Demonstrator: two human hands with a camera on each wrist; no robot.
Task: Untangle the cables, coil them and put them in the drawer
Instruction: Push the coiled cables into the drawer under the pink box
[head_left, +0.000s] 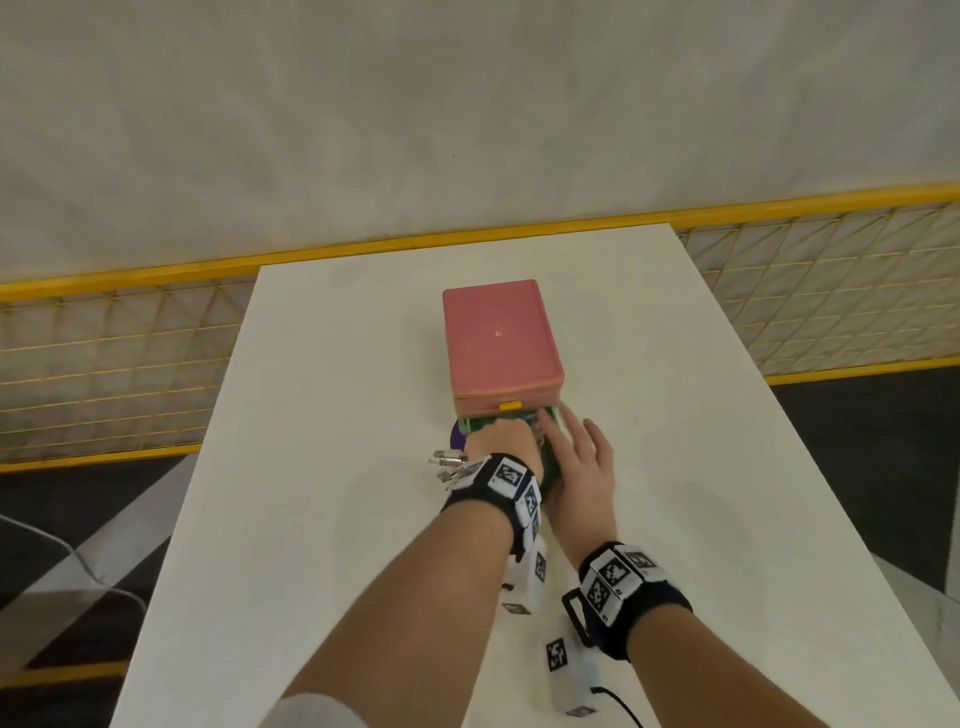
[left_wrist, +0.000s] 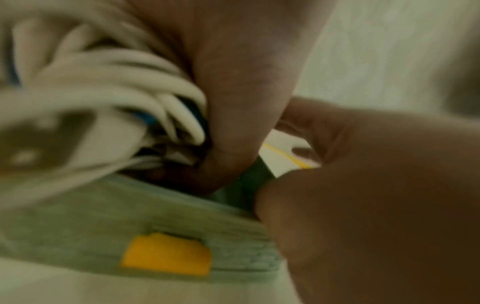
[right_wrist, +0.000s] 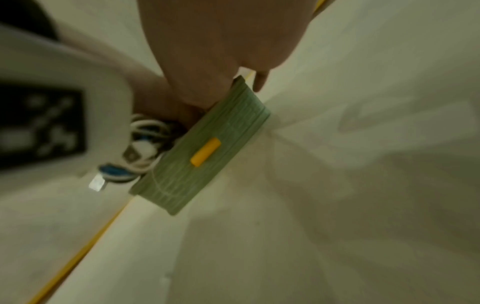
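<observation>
A white counter (head_left: 332, 364) stands before a yellow wire-mesh fence (head_left: 104, 358) and a pale wall. On it a pink drawer box (head_left: 501, 338) has its green drawer (right_wrist: 205, 156) pulled out toward the person. The left hand (head_left: 501, 441), fingers curled, pushes a bundle of coiled white and blue cables (left_wrist: 124, 86) down into the open drawer; several metal plugs (head_left: 449, 465) stick out just beside the left wrist. The right hand (head_left: 579, 467) lies with fingers straight along the drawer's right side, holding nothing. The stowing step appears to be in hand. The next move would likely call for tucking the stray plugs inside, freeing the left grip, then sliding the drawer shut by its yellow tab (right_wrist: 206, 151).
</observation>
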